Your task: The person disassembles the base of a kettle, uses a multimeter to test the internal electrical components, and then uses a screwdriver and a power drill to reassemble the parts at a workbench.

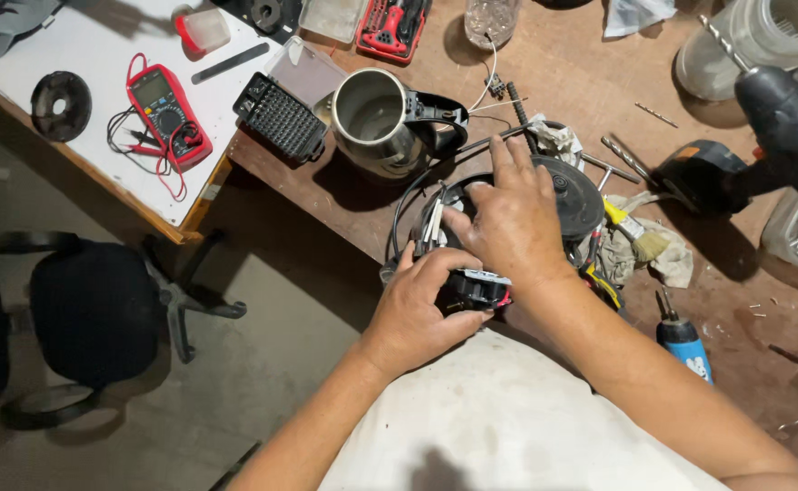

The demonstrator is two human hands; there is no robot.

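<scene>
**A:** so what are we actually holding here? Our left hand [422, 305] and right hand [508, 223] are both on the round black base [572, 195] at the near edge of the brown workbench [581, 73], right in front of our body.

**B:** yeah, it's a flat disc lying face up, so no real long axis. The wiring end [476, 289] faces back toward us and the far rim faces the steel kettle [383, 118], which sits just behind it, open mouth up, black handle off to the right.

**A:** looks-wise: black plastic, a round hub in the middle, white and red wires at the near side, and a thin black cord looping round its left edge.

**B:** fingers: our left ones are curled tight around that near wiring bit. Our right hand lies spread over the top, fingers loose and extended, not clamped on anything.

**A:** we can't see much under the right palm, most of the disc is covered. What the left fingers pinch is too dark to make out.

**B:** also the drill [781, 136] is cut off at the right edge, and the red meter [164, 111] sits well apart on the white board [99, 55].
</scene>
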